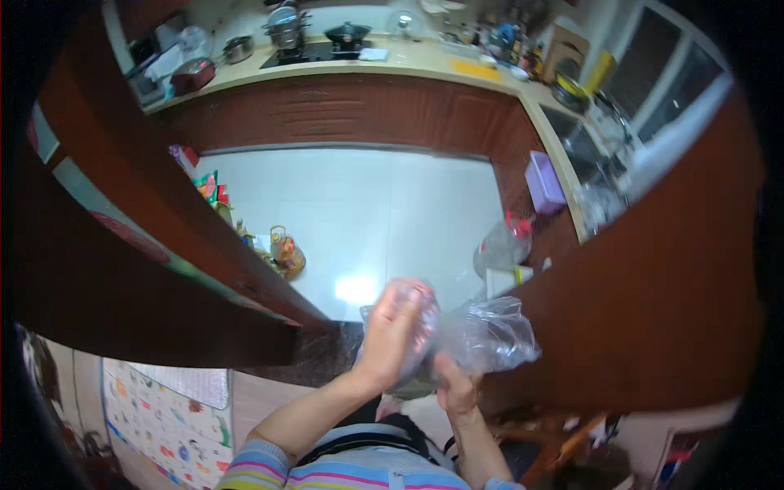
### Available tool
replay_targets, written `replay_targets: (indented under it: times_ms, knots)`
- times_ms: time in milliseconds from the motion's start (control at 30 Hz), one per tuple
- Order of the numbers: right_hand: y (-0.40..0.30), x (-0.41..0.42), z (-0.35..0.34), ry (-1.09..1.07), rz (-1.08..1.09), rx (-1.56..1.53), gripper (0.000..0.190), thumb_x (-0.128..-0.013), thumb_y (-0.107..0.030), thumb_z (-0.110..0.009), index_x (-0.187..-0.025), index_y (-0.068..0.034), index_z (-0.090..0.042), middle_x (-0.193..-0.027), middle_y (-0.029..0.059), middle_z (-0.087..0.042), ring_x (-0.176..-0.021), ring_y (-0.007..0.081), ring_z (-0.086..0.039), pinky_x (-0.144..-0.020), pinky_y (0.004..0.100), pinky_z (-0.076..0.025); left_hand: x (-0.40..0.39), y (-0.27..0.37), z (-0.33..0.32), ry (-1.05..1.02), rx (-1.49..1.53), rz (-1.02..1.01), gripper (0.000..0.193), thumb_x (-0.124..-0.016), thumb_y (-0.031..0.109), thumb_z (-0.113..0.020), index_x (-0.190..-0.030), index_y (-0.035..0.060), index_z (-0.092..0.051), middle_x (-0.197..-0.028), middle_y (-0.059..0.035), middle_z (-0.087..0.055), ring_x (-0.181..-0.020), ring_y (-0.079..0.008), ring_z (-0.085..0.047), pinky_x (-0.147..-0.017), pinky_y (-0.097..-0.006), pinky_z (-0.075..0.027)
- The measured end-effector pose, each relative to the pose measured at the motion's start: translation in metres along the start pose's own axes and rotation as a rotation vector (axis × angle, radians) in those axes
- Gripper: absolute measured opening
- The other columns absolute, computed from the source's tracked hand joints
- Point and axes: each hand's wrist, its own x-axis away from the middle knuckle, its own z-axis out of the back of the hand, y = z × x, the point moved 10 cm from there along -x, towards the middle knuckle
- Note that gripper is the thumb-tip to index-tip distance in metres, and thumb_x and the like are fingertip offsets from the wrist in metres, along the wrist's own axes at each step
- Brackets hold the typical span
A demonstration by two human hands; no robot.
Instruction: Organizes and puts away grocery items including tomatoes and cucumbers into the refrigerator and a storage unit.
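My left hand [387,343] is raised in front of my body, its fingers closed around a bunched part of a clear plastic bag. Pinkish-red contents [424,324] show through the plastic beside my thumb, too blurred to identify. My right hand [457,387], lower and to the right, grips the same mass of plastic from below. From there a loose, crinkled part of the plastic bag [490,335] spreads up and to the right. Whether this is one bag or two, I cannot tell. Something greenish [415,387] hangs between my wrists, partly hidden.
A doorway's brown wooden panels stand left [245,300] and right [643,294]. Beyond lies the white tiled floor [343,202], with an oil bottle [286,252] and a large plastic jug [503,248]. A counter [416,58] holds a gas stove [312,54], and a sink [572,138] is right.
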Motion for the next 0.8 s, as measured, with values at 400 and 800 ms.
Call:
replay_targets:
  times_ms: [400, 800]
  knots:
    - [0.039, -0.272, -0.036, -0.035, 0.071, 0.367, 0.064, -0.07, -0.009, -0.075, -0.123, -0.004, -0.041, -0.12, 0.0058, -0.044, -0.105, 0.015, -0.049, -0.088, 0.0314, -0.043, -0.271, 0.069, -0.034, -0.27, -0.581, -0.323, 0.025, -0.076, 0.005, -0.052, -0.1, 0.0005, -0.049, -0.096, -0.0173, -0.054, -0.092, -0.0339, -0.055, -0.079, -0.0369, -0.044]
    - [0.157, -0.564, -0.194, -0.371, -0.069, 0.115, 0.035, -0.077, -0.011, -0.065, -0.108, -0.003, -0.052, -0.103, 0.0068, -0.055, -0.091, 0.0155, -0.054, -0.08, 0.0299, -0.045, -0.483, 0.181, 0.024, -0.217, -0.891, -0.703, 0.037, -0.074, 0.005, -0.061, -0.109, 0.0044, -0.05, -0.105, -0.0122, -0.052, -0.1, -0.0303, -0.052, -0.086, -0.0374, -0.043]
